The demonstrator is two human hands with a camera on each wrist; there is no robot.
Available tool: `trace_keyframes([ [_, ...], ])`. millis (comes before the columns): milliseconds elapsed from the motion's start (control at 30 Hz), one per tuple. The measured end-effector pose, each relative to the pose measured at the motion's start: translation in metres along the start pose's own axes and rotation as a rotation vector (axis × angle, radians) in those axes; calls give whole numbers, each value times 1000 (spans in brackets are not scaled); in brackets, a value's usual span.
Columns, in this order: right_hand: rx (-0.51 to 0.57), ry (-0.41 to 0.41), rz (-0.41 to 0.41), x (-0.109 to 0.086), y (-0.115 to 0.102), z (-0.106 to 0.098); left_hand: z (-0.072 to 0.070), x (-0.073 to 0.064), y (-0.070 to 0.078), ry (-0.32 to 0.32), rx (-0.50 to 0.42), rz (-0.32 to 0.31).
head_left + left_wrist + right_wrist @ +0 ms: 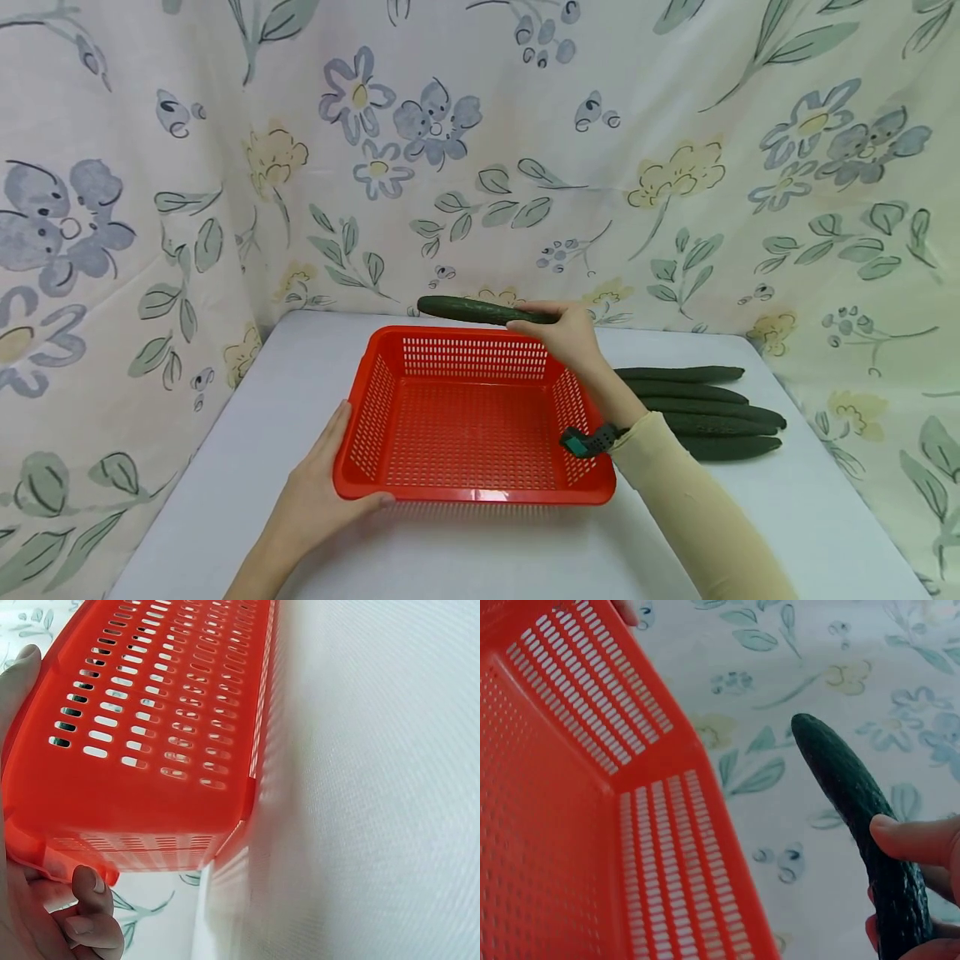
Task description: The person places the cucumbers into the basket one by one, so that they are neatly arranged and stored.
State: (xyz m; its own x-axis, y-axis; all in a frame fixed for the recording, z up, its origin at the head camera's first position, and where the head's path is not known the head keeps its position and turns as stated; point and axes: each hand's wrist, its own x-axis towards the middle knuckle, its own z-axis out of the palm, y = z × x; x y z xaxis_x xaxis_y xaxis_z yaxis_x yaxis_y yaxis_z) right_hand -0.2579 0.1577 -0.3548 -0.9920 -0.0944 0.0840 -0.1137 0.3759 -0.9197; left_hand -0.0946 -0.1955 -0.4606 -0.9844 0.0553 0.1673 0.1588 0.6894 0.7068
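Observation:
A dark green cucumber [472, 310] is gripped near its right end by my right hand [562, 332], held level above the far rim of the red plastic basket [474, 497]. In the right wrist view the thumb lies along the near side of the cucumber [847, 780] and the fingers curl beneath it. My left hand [311, 492] holds the basket's near left corner, thumb on the front rim and fingers along the left side. In the left wrist view its fingers [96, 889] curl under the rim. The basket's perforated floor shows bare.
Several more cucumbers [705, 408] lie side by side on the white table [240, 467], right of the basket; the right forearm hides their left ends. A floral curtain [495, 150] hangs behind the table and at both sides. A dark watch band [600, 439] circles the right wrist.

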Motion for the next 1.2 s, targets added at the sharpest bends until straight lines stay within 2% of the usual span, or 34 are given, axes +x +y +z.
trace_keyframes([
  [233, 47, -15, 2, 8, -1, 28, 0, 0, 0, 2, 9, 9],
  [500, 42, -34, 13, 11, 2, 53, 0, -1, -1, -3, 19, 9],
  [733, -26, -75, 40, 9, 14, 66, 0, -1, -1, -2, 9, 20],
  [1067, -39, -156, 129, 10, 33, 79, -1, 0, 1, -17, 1, -5],
  [1200, -44, -152, 176, 10, 41, 81, -1, -1, 1, -10, 10, 5],
])
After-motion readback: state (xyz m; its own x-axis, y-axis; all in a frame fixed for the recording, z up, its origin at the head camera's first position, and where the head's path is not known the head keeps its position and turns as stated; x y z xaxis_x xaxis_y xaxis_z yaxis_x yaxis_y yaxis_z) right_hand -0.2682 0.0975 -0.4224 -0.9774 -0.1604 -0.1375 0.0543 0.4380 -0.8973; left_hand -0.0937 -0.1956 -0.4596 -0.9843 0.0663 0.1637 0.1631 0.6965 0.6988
